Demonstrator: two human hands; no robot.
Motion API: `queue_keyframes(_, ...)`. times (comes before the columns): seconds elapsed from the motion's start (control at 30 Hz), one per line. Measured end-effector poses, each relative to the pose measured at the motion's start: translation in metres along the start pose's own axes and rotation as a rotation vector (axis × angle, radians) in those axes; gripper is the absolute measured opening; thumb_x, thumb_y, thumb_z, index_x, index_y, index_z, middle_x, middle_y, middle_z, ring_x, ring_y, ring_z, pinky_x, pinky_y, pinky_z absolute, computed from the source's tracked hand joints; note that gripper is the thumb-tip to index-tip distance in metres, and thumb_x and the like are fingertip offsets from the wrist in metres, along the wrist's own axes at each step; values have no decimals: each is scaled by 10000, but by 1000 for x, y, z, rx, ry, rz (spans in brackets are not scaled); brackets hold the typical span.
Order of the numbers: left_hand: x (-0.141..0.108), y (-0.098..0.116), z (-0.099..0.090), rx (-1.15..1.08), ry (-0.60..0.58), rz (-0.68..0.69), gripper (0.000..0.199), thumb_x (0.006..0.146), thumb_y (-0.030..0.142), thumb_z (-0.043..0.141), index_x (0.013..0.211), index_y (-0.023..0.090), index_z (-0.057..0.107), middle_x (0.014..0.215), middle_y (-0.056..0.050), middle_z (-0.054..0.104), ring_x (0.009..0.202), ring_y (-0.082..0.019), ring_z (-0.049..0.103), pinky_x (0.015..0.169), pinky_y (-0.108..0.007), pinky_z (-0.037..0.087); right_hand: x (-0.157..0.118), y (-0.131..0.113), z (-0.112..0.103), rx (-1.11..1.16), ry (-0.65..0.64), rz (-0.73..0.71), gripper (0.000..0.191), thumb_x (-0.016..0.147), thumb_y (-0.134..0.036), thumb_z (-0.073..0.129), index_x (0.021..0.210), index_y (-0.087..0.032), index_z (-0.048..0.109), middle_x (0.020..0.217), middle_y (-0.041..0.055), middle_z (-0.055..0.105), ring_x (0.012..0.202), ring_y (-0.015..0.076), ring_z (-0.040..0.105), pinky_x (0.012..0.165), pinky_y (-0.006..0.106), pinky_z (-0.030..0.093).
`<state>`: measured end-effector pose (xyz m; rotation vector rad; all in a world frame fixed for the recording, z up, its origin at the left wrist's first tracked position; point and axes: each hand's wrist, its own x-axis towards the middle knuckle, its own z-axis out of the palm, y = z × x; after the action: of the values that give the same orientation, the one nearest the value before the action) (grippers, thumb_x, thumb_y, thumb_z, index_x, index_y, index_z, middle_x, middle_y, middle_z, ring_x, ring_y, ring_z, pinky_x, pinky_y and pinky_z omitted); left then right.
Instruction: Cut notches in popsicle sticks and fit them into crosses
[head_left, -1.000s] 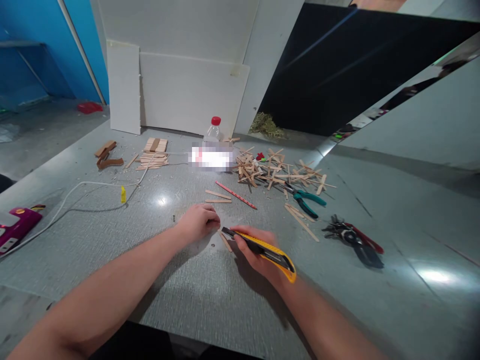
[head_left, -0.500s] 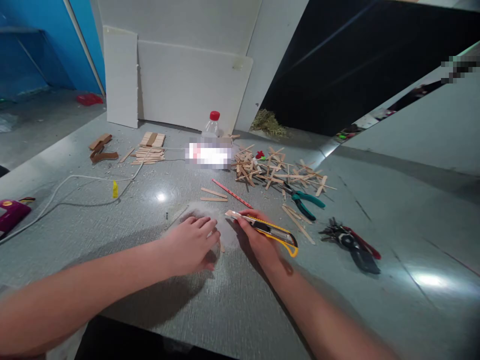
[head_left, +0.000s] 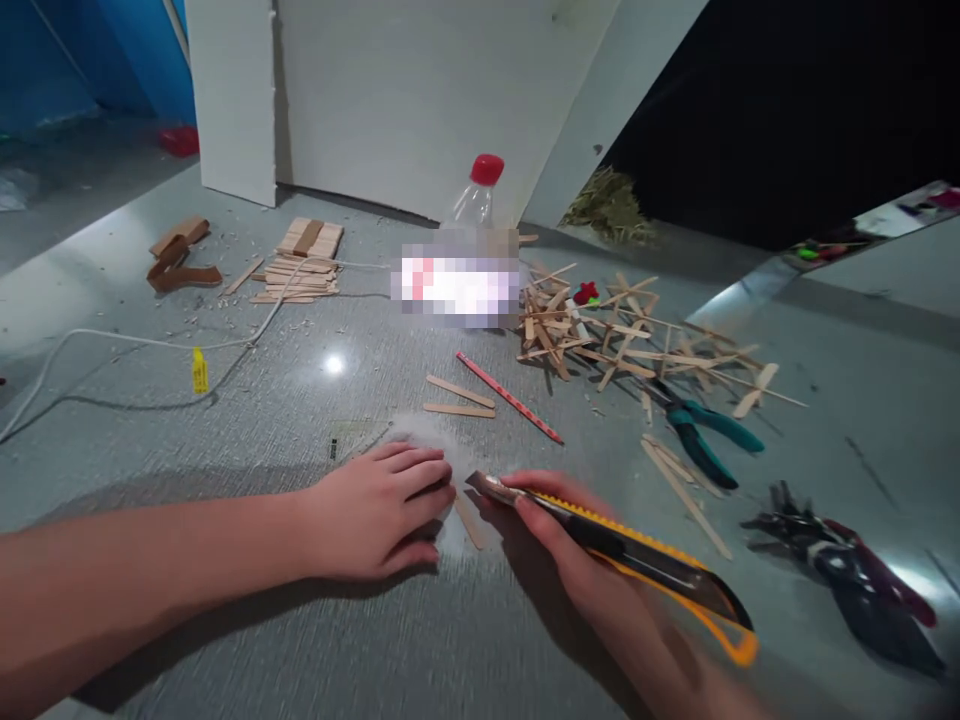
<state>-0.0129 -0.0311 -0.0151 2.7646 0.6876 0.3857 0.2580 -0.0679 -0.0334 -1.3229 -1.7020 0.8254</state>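
My right hand [head_left: 570, 545] holds a yellow-and-black utility knife [head_left: 637, 550] with its blade pointing left, just above the tabletop. Low on the grey table, my left hand [head_left: 390, 505] lies palm down with its fingers stretched out side by side. A wooden craft stick [head_left: 469, 523] lies at its fingertips, close to the blade; whether the fingers touch it I cannot tell. Partly under the left hand is a clear flat strip [head_left: 349, 440] with a small dark label. Beyond the hands lie two more craft sticks [head_left: 459, 410] and a red patterned pencil [head_left: 510, 397].
At the back stand a red-capped bottle [head_left: 474, 205] and a stack of craft sticks [head_left: 304, 270]. Joined sticks [head_left: 622, 330] are heaped to the right, near teal-handled pliers [head_left: 705, 435] and a dark tool [head_left: 855, 570]. A white cable [head_left: 142, 342] crosses the left side.
The view has moved closer to the table. My left hand has settled flatter, and more of the craft stick shows beside it. The knife remains in my right hand, its blade near the stick.
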Motion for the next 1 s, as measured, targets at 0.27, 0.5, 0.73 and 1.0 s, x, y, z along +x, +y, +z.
queue_keyframes(0.27, 0, 0, 2, -63, -52, -66, 542, 1049, 460, 534, 1441, 87, 563, 1476, -218, 616, 1376, -350, 597, 1147, -484, 481, 0, -20, -2, -152, -90, -193, 135, 1010, -284, 610, 1075, -367, 695, 892, -7, 820, 730, 212, 797, 644, 295, 656)
queue_keyframes(0.5, 2, 1, 1, -4, -68, -58, 556, 1052, 482, 527, 1452, 96, 549, 1503, -195, 613, 1446, -330, 546, 1211, -476, 424, 2, -19, -2, -155, -162, -203, 213, 985, -224, 610, 1146, -355, 662, 888, -27, 805, 714, 178, 780, 649, 247, 636)
queue_keyframes(0.73, 3, 2, 2, -66, -27, -53, 561, 1024, 442, 597, 1458, 90, 552, 1467, -211, 634, 1424, -340, 569, 1195, -487, 452, 3, -18, -2, -154, -193, -234, 235, 979, -209, 620, 1161, -351, 665, 930, -8, 812, 761, 192, 792, 676, 278, 652)
queue_keyframes(1.0, 2, 1, 4, -23, -43, -34, 615, 1018, 459, 603, 1463, 40, 534, 1479, -225, 615, 1417, -357, 563, 1189, -492, 451, 2, -18, -3, -159, -202, -239, 210, 1003, -212, 596, 1159, -333, 669, 949, 16, 814, 790, 202, 801, 701, 290, 670)
